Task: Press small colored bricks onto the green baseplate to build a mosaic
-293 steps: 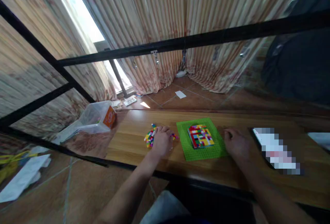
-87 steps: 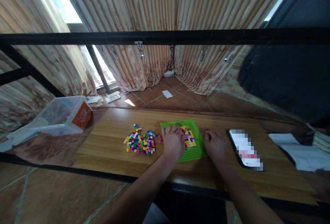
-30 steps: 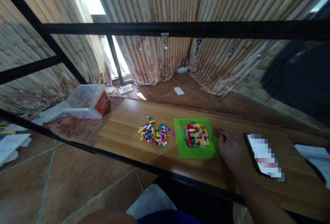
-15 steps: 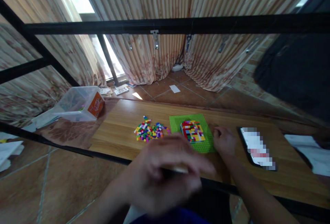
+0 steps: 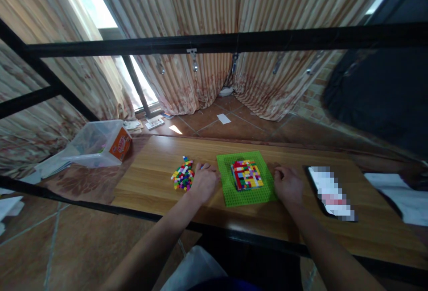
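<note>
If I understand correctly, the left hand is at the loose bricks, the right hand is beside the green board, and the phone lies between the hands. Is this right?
Not quite: the head view shows the phone to the right of the right hand, not between the hands. The left hand is at the loose bricks, and the right hand is beside the green board.

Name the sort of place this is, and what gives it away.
Probably a room in a home, though I can't be certain: long patterned curtains hang by a bright window, the floor is tiled, and small colourful toy bricks lie on a wooden table.
</note>
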`<move>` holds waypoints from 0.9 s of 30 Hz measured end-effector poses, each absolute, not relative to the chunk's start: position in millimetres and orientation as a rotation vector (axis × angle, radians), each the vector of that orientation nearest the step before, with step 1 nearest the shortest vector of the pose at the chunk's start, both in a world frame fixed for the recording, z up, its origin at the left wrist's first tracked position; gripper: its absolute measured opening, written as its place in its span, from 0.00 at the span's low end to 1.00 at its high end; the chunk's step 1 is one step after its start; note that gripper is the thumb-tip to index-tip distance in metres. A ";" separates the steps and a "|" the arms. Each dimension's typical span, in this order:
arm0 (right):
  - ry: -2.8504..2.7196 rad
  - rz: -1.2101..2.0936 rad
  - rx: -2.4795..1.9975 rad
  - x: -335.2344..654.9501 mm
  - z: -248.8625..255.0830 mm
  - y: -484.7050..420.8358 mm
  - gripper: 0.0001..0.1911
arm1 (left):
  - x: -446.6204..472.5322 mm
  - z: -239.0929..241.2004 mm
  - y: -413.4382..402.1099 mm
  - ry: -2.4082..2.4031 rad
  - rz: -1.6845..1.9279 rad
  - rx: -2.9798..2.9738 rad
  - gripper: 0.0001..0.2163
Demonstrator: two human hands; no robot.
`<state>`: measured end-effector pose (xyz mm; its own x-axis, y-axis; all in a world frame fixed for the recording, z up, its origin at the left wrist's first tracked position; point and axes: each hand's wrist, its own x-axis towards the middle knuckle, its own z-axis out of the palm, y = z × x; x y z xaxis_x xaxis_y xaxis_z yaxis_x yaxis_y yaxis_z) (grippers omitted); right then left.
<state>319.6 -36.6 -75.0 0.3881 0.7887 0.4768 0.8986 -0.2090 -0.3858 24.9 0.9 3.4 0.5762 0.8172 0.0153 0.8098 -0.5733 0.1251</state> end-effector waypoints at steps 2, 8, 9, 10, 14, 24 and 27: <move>-1.433 -0.233 -2.044 318.7 -74.4 -36.3 0.15 | 25.1 3.3 2.5 1.397 0.132 2.691 0.11; -1.423 -0.204 -2.059 316.6 -72.3 -36.1 0.16 | 30.9 8.8 -4.5 1.355 0.266 2.642 0.10; -1.418 -0.201 -2.062 316.2 -72.1 -36.2 0.16 | 34.2 10.3 -6.0 1.340 0.321 2.607 0.11; -1.414 -0.199 -2.062 316.0 -72.0 -36.3 0.15 | 38.4 11.7 -7.1 1.329 0.384 2.564 0.11; -1.413 -0.197 -2.052 315.5 -71.8 -35.9 0.15 | 62.0 17.5 -4.7 1.299 0.627 2.338 0.10; -1.406 -0.173 -2.068 316.6 -73.5 -34.9 0.16 | 102.6 19.3 4.2 1.446 0.621 2.131 0.07; -1.408 -0.159 -2.075 316.6 -73.7 -35.0 0.16 | 104.9 19.1 1.4 1.480 0.603 2.165 0.07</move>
<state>316.6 -35.0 -73.7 0.4248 0.7998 0.4242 0.8744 -0.2410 -0.4212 104.9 1.4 19.1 0.3299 0.9384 0.1032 0.7432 -0.3255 0.5845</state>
